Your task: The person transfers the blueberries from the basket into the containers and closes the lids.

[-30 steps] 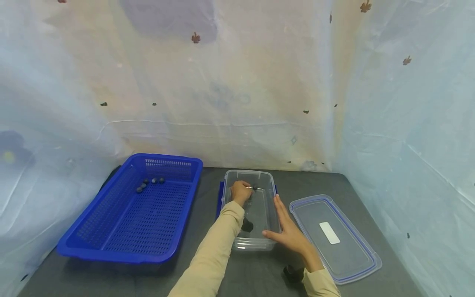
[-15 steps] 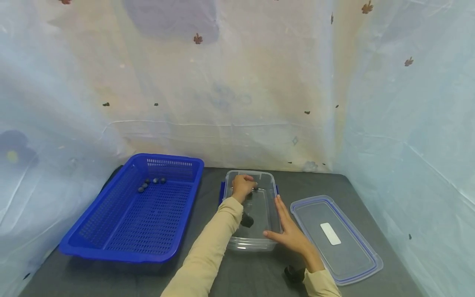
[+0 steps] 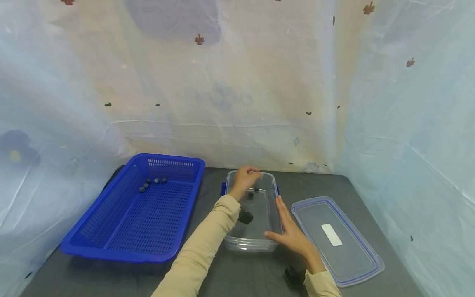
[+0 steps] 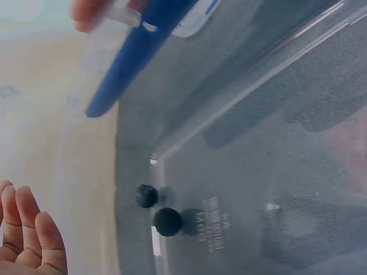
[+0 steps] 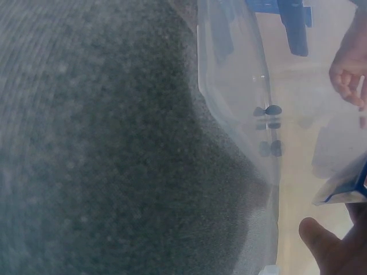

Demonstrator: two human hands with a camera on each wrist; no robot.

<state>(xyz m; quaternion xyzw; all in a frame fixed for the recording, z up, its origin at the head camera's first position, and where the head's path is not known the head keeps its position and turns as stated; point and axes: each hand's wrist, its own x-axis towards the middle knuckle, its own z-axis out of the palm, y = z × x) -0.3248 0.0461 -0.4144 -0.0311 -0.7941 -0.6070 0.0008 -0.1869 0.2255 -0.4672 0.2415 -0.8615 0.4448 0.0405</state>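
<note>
A clear plastic container [image 3: 265, 210] with blue side clips stands in the middle of the table. Small dark balls lie inside it at the far end: one ball [image 4: 146, 196] is beside another ball [image 4: 168, 222]. My left hand [image 3: 245, 180] is raised above the container's far left part, fingers loosely bent and holding nothing. In the left wrist view the fingers of that left hand [image 4: 34, 232] show apart from the balls. My right hand [image 3: 291, 232] rests along the container's right side with straight fingers, its thumb near the front right corner, close to a blue clip [image 4: 135, 63].
To the left stands a blue perforated basket [image 3: 118, 253] with several dark balls [image 3: 146, 185] near its far end. A clear lid [image 3: 346, 251] with a blue seal and white label lies to the right. Patterned plastic sheeting [image 3: 237, 82] hangs behind the table.
My left hand has risen from beside a dark ball inside the container and moved towards the far rim, leaving the balls in view. My right hand has stayed at the container's side.
</note>
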